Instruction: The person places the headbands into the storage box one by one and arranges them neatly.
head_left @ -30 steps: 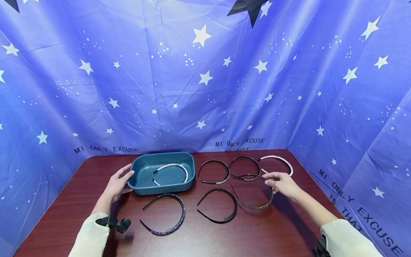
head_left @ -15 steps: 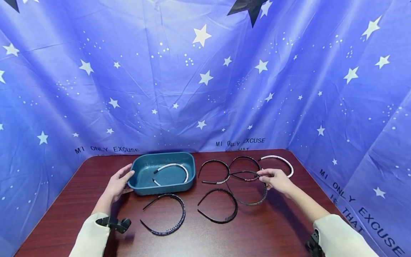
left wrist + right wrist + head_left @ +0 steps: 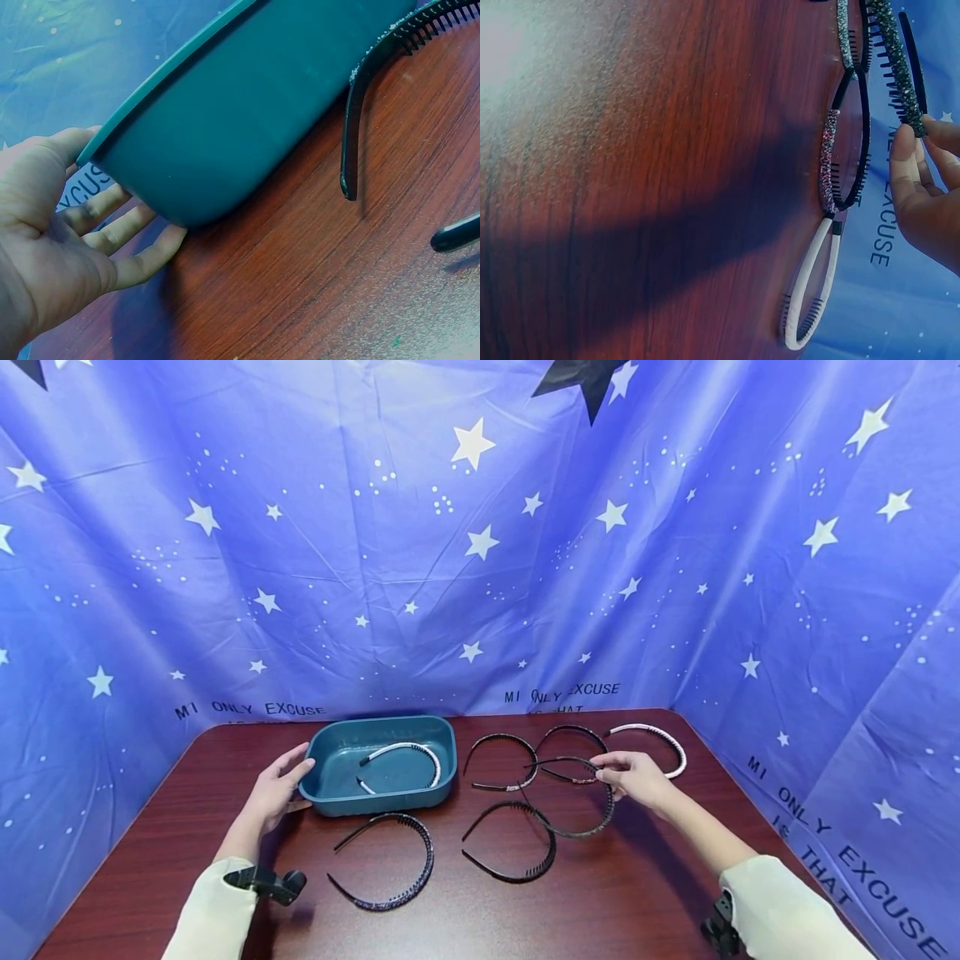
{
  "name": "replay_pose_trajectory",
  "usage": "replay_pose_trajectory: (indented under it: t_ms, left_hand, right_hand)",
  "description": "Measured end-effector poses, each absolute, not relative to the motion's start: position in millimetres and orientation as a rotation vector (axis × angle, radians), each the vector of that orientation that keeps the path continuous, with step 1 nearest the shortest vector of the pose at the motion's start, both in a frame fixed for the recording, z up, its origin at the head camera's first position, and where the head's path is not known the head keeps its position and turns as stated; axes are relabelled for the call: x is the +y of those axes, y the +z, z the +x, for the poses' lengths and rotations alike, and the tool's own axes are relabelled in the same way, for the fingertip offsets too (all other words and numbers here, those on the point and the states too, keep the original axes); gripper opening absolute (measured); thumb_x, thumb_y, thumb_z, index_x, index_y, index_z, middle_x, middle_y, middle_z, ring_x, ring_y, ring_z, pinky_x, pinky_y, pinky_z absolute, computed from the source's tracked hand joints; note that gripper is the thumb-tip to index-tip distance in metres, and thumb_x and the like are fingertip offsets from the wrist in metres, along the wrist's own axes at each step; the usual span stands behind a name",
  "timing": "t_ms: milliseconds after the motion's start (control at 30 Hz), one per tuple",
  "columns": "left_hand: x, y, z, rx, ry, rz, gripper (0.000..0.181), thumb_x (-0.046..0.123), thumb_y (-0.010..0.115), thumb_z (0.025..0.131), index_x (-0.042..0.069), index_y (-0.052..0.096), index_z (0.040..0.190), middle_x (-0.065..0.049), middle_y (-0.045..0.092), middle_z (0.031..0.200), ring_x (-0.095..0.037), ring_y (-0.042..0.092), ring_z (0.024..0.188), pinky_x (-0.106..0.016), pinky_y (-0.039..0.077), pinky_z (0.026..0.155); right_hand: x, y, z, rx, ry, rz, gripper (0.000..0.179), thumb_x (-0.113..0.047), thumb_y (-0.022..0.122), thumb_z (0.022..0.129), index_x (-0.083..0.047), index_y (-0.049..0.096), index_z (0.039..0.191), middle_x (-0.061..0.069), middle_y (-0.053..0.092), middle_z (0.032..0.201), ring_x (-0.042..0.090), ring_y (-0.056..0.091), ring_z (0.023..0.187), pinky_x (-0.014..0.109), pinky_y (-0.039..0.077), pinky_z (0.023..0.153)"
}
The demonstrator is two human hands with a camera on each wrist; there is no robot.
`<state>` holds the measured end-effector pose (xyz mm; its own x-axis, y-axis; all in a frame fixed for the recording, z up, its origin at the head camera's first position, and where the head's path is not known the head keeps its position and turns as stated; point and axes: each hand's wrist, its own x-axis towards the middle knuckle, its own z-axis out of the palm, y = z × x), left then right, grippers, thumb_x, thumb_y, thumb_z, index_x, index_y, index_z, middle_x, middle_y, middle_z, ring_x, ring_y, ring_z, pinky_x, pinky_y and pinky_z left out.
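Note:
My left hand (image 3: 272, 789) grips the left end of a teal plastic basin (image 3: 375, 804), thumb at the rim and fingers against the outer wall. A white toothed headband (image 3: 437, 768) lies inside the basin. My right hand (image 3: 637, 777) pinches a black headband with dark glitter (image 3: 900, 75) between thumb and fingers. This headband is held above the table with its ends toward the left, and overlaps other headbands in the head view. Near it lie a black toothed headband (image 3: 553, 852) in front and a black headband with pinkish glitter (image 3: 829, 157) behind.
On the dark red wooden table (image 3: 480, 918), a dark glittery headband (image 3: 431, 856) lies before the basin. Another black headband (image 3: 536, 760) lies right of the basin, and a pale headband (image 3: 681, 756) at the back right. A blue star-patterned cloth (image 3: 420, 568) hangs around the table.
My right hand has moved left and slightly back with the glittery headband, more slowly in the last half second. The left hand and basin have stayed put.

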<state>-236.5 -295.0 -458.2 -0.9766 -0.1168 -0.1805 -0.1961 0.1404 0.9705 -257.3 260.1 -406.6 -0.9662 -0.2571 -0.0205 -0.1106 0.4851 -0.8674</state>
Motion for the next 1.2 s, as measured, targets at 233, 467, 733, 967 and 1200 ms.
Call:
replay_pose_trajectory:
  t_ms: [233, 467, 733, 967, 1200]
  left_hand:
    - [-295.1, -459.1, -237.1, 2.324, 1.999, -0.312, 0.068, 0.042, 0.047, 0.096, 0.017, 0.017, 0.151, -0.019, 0.015, 0.153, -0.041, 0.03, 0.131, -0.05, 0.052, 0.085]
    - [-295.2, -459.8, -237.7, 2.327, 2.002, -0.307, 0.066, 0.041, 0.047, 0.097, 0.015, 0.017, 0.151, -0.019, 0.016, 0.153, -0.039, 0.032, 0.129, -0.048, 0.053, 0.084]
    - [-295.6, -459.8, -237.2, 2.341, 1.993, -0.305, 0.067, 0.042, 0.047, 0.096, 0.015, 0.018, 0.151, -0.02, 0.016, 0.153, -0.04, 0.034, 0.128, -0.048, 0.054, 0.083]
    - [-295.8, -459.4, -236.7, 2.345, 1.99, -0.3, 0.068, 0.043, 0.047, 0.096, 0.016, 0.018, 0.151, -0.02, 0.016, 0.153, -0.041, 0.034, 0.128, -0.048, 0.054, 0.083]
    - [-295.8, -459.6, -236.8, 2.335, 2.008, -0.298, 0.068, 0.043, 0.048, 0.096, 0.015, 0.018, 0.15, -0.02, 0.016, 0.153, -0.04, 0.032, 0.129, -0.048, 0.053, 0.084]
  right_hand:
    - [253.2, -403.6, -259.4, 2.567, -1.509, -0.348, 0.037, -0.006, 0.061, 0.087, 0.012, 0.055, 0.119, 0.001, 0.057, 0.074, 0.007, 0.05, 0.06, 0.031, 0.053, 0.059]
    - [248.5, -404.6, -261.6, 2.563, -1.51, -0.325, 0.036, -0.005, 0.06, 0.088, 0.012, 0.056, 0.119, 0.003, 0.056, 0.073, 0.007, 0.049, 0.061, 0.032, 0.053, 0.06]
    - [240.6, -402.1, -267.3, 2.575, -1.511, -0.34, 0.035, -0.004, 0.06, 0.087, 0.011, 0.057, 0.118, 0.003, 0.053, 0.071, 0.008, 0.052, 0.059, 0.03, 0.053, 0.06]
    - [235.3, -396.9, -272.4, 2.582, -1.496, -0.35, 0.034, -0.005, 0.059, 0.089, 0.01, 0.057, 0.119, -0.001, 0.051, 0.07, 0.008, 0.05, 0.062, 0.035, 0.054, 0.062]
    - [228.1, -393.4, -276.3, 2.58, -1.5, -0.353, 0.035, -0.006, 0.06, 0.088, 0.01, 0.057, 0.119, -0.002, 0.05, 0.069, 0.007, 0.05, 0.061, 0.036, 0.055, 0.062]
